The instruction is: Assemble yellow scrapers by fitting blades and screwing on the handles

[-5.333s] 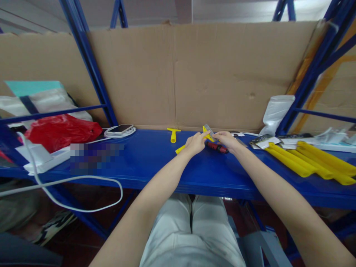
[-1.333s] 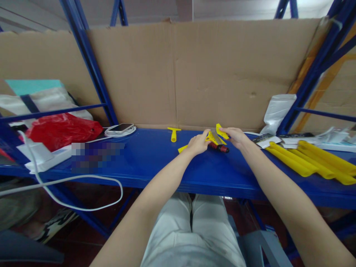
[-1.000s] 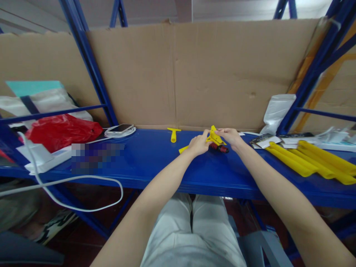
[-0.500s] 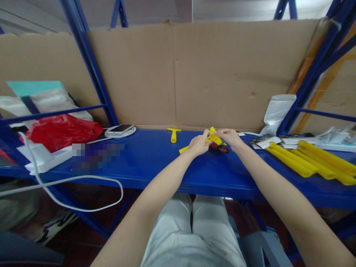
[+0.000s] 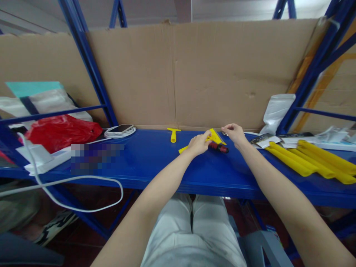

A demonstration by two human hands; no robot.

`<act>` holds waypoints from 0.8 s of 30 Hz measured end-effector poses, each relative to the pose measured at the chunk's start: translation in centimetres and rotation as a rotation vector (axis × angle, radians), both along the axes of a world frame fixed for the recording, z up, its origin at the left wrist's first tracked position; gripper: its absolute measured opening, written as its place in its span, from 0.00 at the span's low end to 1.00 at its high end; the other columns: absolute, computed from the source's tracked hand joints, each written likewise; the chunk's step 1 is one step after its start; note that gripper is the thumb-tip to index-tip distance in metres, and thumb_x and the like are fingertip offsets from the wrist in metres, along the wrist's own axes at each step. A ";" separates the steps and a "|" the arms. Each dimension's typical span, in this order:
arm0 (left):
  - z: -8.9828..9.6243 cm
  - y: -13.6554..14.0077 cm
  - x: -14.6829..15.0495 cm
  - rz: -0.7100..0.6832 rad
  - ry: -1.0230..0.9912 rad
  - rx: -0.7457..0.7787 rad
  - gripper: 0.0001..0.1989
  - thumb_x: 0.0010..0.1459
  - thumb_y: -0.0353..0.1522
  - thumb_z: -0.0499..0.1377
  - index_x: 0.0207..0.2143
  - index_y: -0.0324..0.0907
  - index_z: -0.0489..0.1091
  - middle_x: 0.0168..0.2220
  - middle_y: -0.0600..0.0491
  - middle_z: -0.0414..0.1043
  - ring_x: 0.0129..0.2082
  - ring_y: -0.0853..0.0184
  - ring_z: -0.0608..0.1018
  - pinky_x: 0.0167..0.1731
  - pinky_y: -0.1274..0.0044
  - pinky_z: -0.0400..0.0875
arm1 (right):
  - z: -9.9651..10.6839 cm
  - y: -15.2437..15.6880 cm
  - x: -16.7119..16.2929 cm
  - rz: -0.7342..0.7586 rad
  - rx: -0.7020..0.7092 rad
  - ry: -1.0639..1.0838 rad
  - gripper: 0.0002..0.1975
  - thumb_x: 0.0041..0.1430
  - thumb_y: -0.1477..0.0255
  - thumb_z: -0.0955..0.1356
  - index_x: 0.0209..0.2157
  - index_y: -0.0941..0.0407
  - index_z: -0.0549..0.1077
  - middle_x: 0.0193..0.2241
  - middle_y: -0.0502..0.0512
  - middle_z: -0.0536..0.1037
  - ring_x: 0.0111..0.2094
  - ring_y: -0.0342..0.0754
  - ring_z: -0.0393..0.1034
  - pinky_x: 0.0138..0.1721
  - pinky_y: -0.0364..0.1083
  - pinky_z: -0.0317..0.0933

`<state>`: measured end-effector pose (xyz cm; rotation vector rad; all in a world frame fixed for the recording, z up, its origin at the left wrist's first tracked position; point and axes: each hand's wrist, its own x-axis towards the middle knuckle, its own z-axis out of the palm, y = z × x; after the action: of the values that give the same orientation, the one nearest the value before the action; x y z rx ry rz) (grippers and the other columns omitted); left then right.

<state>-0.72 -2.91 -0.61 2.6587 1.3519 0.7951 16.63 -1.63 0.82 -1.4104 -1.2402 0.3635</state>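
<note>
My left hand (image 5: 199, 144) is closed around a yellow scraper (image 5: 215, 136), whose flat triangular head points away to the right. A yellow end (image 5: 183, 149) shows on the other side of that hand, perhaps the scraper's handle. Just under the head lies a dark red and black tool (image 5: 219, 147) on the blue bench; its left part is hidden. To the right, my right hand (image 5: 234, 133) is apart from the scraper. Its thumb and fingers are pinched together over a small pale spot on the bench, too small to make out.
A yellow T-shaped piece (image 5: 174, 135) lies by the cardboard wall (image 5: 217, 74). Several yellow tubular pieces (image 5: 294, 159) lie at the right. On the left are a phone (image 5: 122, 128) with a coiled white cable, a red plastic bag (image 5: 65, 129) and a white power strip (image 5: 47, 163).
My right hand has let go of the scraper's head and moved a little to the right. The head now shows its flat face more fully. My left hand has barely moved.
</note>
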 end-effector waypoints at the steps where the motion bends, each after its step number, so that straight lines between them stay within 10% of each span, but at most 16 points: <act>1: 0.0 0.0 0.0 0.005 0.000 -0.004 0.14 0.60 0.33 0.51 0.49 0.48 0.60 0.49 0.52 0.71 0.51 0.63 0.72 0.47 0.73 0.66 | -0.1 0.2 0.7 -0.052 -0.008 -0.071 0.02 0.49 0.75 0.67 0.25 0.57 0.68 0.26 0.52 0.71 0.30 0.44 0.65 0.37 0.45 0.61; 8: 0.0 -0.1 0.1 0.024 0.013 -0.008 0.14 0.60 0.35 0.51 0.50 0.48 0.60 0.48 0.52 0.72 0.49 0.62 0.73 0.46 0.73 0.66 | -1.3 0.4 5.4 -0.321 -0.258 -0.690 0.14 0.52 0.78 0.62 0.36 0.54 0.76 0.49 0.61 0.68 0.56 0.60 0.53 0.51 0.60 0.52; 24: 0.2 -0.2 0.0 0.020 0.025 -0.006 0.16 0.61 0.35 0.50 0.52 0.49 0.58 0.49 0.51 0.72 0.49 0.61 0.73 0.45 0.72 0.66 | -3.8 1.8 7.9 -0.215 -0.574 -0.877 0.24 0.54 0.77 0.60 0.51 0.49 0.70 0.61 0.58 0.56 0.63 0.63 0.42 0.56 0.71 0.37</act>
<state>-0.69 -3.13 -0.44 2.6630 1.3864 0.7613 24.57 0.18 -3.00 -2.3159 -1.7257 -0.0948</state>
